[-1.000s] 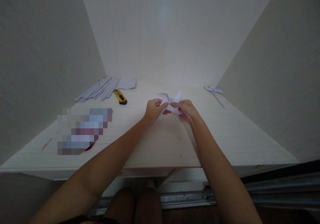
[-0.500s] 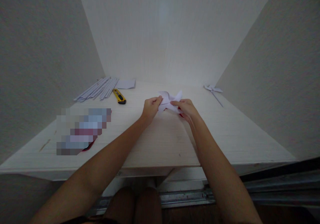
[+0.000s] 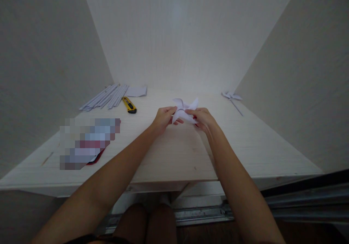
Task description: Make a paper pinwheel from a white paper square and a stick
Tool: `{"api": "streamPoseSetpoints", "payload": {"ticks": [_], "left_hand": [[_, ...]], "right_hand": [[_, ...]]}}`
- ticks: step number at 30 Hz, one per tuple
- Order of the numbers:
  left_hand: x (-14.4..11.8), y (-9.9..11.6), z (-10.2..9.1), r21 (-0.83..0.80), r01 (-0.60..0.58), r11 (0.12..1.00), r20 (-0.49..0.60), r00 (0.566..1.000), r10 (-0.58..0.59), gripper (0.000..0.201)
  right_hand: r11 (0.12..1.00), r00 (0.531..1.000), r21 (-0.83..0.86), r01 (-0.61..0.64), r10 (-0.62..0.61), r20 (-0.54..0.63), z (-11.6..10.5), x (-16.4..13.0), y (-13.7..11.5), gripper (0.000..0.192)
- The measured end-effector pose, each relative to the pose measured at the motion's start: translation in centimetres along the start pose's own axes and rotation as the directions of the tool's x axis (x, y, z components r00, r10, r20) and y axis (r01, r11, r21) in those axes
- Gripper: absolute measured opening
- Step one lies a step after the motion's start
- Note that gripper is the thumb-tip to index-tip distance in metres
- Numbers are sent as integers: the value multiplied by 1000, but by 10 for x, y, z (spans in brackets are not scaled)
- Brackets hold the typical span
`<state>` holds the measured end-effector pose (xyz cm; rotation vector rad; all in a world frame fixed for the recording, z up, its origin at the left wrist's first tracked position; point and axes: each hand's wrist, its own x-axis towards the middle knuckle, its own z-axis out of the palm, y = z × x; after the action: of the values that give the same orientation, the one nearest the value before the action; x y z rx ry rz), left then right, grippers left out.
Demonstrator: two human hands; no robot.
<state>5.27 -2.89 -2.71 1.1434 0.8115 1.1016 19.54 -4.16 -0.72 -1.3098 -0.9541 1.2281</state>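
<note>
"Paper pinwheel (image 3: 180,115): where is it, exactly?"

"Between the person's two hands, over the middle of the white table (image 3: 253,146). It's white, with curved blades fanning out. I can't tell whether any of it touches the tabletop."

"And the hands?"

"The left hand (image 3: 162,117) pinches its left side between thumb and fingers, with other fingertips showing beneath the paper. The right hand (image 3: 204,117) grips its right side, one digit reaching in to press near the centre."

"Is that something red there?"

"Yes, a small red patch just under the right hand, too small to identify."

"What lies to the left?"

"Near the back, a bundle of white paper sticks (image 3: 106,98), fanned out, with a flat white paper piece (image 3: 136,91) just beside it. A yellow and black utility knife (image 3: 129,105) lies in front of them. Closer to the front edge there's a blurred-out object (image 3: 94,138); only part of its red and dark edge shows clearly."

"And to the right?"

"A second pinwheel (image 3: 231,95) near the back corner, its thin stick (image 3: 237,107) pointing toward the front. A pale back wall (image 3: 177,51) rises behind everything."

"Below?"

"The person's legs (image 3: 147,224), with a metal rail (image 3: 201,215) beside them."
</note>
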Motion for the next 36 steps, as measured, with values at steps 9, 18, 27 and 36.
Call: {"api": "streamPoseSetpoints", "payload": {"ticks": [9,18,27,36], "left_hand": [[-1,2,-1,30,-5,1000,28,1000,5,25],[2,1,-4,44,-42,998,47,998,40,22],[7,-4,-8,96,-106,990,75,992,99,27],[1,-3,-3,131,-180,975,15,984,180,31]], "right_hand": [[1000,999,20,2,-3,49,-3,4,3,23],[999,996,21,-39,38,81,-7,13,7,15],[996,989,80,-31,19,148,-7,15,8,10],[996,990,87,2,-14,143,-4,8,4,10]]}}
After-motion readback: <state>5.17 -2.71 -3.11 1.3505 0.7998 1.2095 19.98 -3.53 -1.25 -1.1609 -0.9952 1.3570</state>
